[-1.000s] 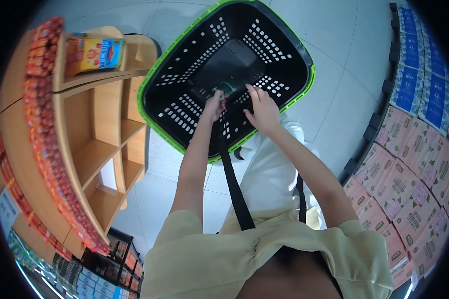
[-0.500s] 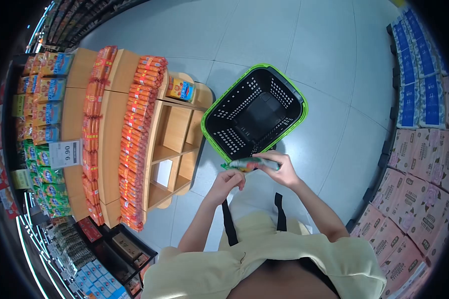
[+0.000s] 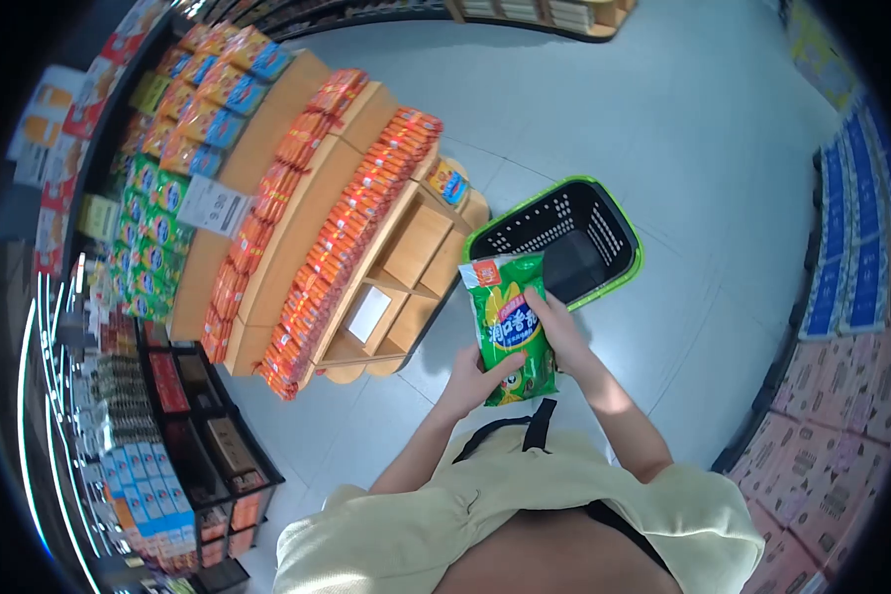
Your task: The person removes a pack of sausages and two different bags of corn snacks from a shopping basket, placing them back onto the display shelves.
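Stock of orange packs (image 3: 351,228) fills the wooden stand (image 3: 406,257) at left. We find our left hand (image 3: 473,381) closed on the near end of the green packet (image 3: 510,322), and our right hand (image 3: 561,337) clasping its right edge. We hold it before the chest, printed face up, probably for reading. Its long axis runs away from us, orange-tagged end toward the basket (image 3: 549,216) on the floor (image 3: 614,119)

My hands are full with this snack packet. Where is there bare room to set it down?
The basket beyond the green packet looks bare inside, and the grey floor past it is open. The end shelves of the wooden stand are mostly bare. Its tiers of orange packs and the cartons at right are crowded.
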A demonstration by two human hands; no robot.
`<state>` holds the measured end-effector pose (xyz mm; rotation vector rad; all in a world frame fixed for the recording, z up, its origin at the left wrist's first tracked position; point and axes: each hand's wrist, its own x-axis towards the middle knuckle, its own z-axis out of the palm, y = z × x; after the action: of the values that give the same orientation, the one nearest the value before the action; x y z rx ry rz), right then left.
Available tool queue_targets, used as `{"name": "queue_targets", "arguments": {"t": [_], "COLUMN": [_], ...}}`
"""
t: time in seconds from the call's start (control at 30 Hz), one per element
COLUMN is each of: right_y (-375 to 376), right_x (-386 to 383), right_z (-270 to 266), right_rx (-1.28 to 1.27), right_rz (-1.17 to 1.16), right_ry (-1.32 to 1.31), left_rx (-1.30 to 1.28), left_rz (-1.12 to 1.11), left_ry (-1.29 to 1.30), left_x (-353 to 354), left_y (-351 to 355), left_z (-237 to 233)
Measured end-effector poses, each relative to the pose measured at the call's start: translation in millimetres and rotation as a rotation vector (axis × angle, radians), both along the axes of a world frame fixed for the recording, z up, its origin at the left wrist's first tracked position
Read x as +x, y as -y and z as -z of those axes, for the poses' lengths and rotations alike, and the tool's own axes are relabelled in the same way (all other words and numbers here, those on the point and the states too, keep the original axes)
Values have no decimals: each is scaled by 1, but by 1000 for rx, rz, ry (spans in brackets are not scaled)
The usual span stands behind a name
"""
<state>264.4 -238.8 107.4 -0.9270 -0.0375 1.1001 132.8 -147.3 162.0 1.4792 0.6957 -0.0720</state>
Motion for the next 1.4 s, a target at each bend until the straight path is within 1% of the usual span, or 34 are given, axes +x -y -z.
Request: {"name": "queue_targets", "arguments": {"t": [0.03, 0.07, 0.1, 0.13, 0.17, 0.2, 0.23, 0.27, 0.33, 0.37, 0.4, 0.43, 0.47, 0.53, 0.57, 0.6, 0.67, 0.7, 0.73, 0.8, 0.87, 0.93, 0.97, 1.0, 1.07, 1.13, 1.2, 1.27, 1.33, 1.4], "right_y": [-2, -4, -9, -16, -23, -32, -43, -57, -90, -106, -123, -139, -157, -193, -212, -232, -262, -277, -293, -321, -349, -377, -392, -407, -437, -460, -484, -508, -528, -544], "right_x": [-17, -34, -51, -65, -78, -91, -104, -115, -133, -144, -157, -170, -182, -206, -215, -222, -233, -237, -238, -232, -223, -213, -204, -198, -189, -183, -180, -178, -183, -192], "right_z": [-10, -18, -19, -18, -15, -8, 3, 9, 1, -2, -2, 0, 1, 4, 4, 2, -2, -14, -16, -18, -25, -31, -30, -26, -19, -22, -28, -35, -35, -42], "right_rx": [55, 100, 103, 115, 120, 116, 76, 43, 23, -6, -1, -4, -9, -6, -6, -3, 1, 13, 12, 47, 50, 160, 191, 196, 285, 270, 344, 381, 425, 456], "right_rz": [-59, -122, -188, -205, -222, -284, -301, -311, -444, -524, -555, -653, -747, -807, -844, -853, -866, -829, -837, -880, -919, -945, -998, -1016, -1028, -1081, -1078, -1119, -1104, -1126], "right_ry": [-124, -255, -234, -325, -418, -399, -281, -160, -121, -107, -79, -46, -12, 36, 48, 70, 254, 280, 284, 371, 410, 440, 410, 408, 588, 538, 589, 583, 703, 649], "left_rx": [12, 53, 93, 105, 146, 188, 120, 129, 154, 166, 125, 81, 89, 116, 97, 102, 98, 179, 179, 247, 284, 371, 383, 388, 360, 357, 336, 325, 328, 332], "left_rz": [-62, -39, -17, -82, -69, -53, -56, -109, -336, -371, -478, -580, -603, -692, -692, -702, -694, -659, -668, -649, -653, -694, -701, -719, -824, -868, -818, -875, -929, -963], "left_ry": [28, -14, -59, -38, 17, 68, -77, -58, 258, 277, 322, 375, 409, 366, 280, 300, 338, 349, 353, 450, 449, 515, 496, 492, 543, 514, 469, 497, 561, 558], "left_x": [-13, -29, -45, -59, -74, -89, -100, -115, -145, -162, -176, -187, -199, -228, -242, -252, -266, -270, -273, -273, -268, -259, -257, -252, -243, -242, -243, -239, -239, -247], "left_y": [-5, -13, -21, -29, -37, -46, -57, -67, -86, -98, -112, -126, -140, -172, -186, -202, -229, -242, -254, -276, -299, -317, -328, -336, -352, -368, -386, -400, -412, -422], "left_z": [-1, 0, 0, -4, -8, -14, -33, -30, -14, -7, -1, 6, 12, 15, 12, 13, 17, 11, 8, 6, 4, 7, 16, 15, 6, 2, -4, -14, -19, -19]}}
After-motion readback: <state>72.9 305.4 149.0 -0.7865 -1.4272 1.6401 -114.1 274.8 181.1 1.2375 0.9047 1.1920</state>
